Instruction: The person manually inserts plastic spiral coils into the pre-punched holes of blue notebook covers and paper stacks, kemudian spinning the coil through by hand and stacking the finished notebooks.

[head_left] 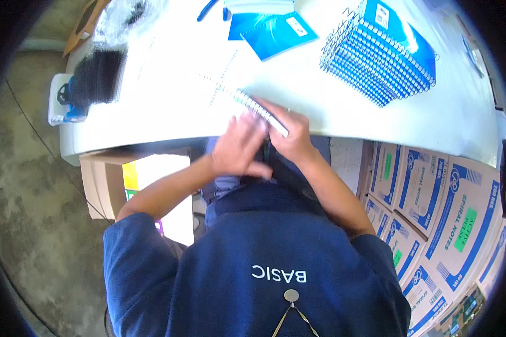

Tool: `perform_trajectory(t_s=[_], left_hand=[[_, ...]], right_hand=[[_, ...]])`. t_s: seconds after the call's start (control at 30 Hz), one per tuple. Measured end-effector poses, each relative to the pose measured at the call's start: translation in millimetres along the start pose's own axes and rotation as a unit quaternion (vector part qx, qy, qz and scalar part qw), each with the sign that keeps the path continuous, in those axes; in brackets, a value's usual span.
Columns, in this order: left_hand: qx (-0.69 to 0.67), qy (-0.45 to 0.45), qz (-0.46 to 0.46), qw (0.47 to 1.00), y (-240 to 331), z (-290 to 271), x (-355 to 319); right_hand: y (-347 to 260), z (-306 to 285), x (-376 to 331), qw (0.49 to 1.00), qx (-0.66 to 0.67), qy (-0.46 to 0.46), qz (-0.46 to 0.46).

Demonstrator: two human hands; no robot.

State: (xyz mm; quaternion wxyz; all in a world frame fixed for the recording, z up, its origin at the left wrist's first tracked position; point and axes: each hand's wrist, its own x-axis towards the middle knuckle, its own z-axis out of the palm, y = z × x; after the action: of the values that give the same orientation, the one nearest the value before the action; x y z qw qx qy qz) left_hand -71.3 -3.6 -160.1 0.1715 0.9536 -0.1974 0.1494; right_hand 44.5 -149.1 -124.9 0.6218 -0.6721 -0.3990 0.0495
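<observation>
We stand at the near edge of the white desk (331, 106), both hands together just over its rim. Our right hand (292, 140) is closed around the spiral-bound edge of a white notebook (247, 101), fingers curled over the wire binding near its lower end. Our left hand (239, 147) sits just beside the right one, touching it, with the fingers bent toward the same binding; we cannot tell whether it grips the spiral or only presses against it, as motion blur hides the fingertips. The notebook lies flat on the desk, its pale pages stretching away from us and almost blending with the surface, its spiral running diagonally toward the desk edge.

Further back on the right stands a slanted stack of blue spiral notebooks (376, 62). Loose blue covers (272, 31) lie near the far middle of the desk. At the left end rests a bundle of black binding coils (95, 78), next to a clear plastic bag (123, 19). Below the desk on the right, white and blue cardboard cartons (450, 208) are stacked close together. An open cardboard box (146, 185) sits under the desk on the left.
</observation>
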Motion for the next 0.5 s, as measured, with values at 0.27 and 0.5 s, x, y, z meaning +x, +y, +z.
perform_trajectory(t_s=[0.27, 0.5], left_hand=[[0.0, 0.141, -0.009, 0.99, -6, -5, 46], [0.143, 0.192, -0.05, 0.97, 8, -55, 90]], right_hand=[[1, -5, -1, 0.998, -0.011, -0.051, -0.018], [-2, -4, 7, 0.998, 0.018, -0.066, 0.002]])
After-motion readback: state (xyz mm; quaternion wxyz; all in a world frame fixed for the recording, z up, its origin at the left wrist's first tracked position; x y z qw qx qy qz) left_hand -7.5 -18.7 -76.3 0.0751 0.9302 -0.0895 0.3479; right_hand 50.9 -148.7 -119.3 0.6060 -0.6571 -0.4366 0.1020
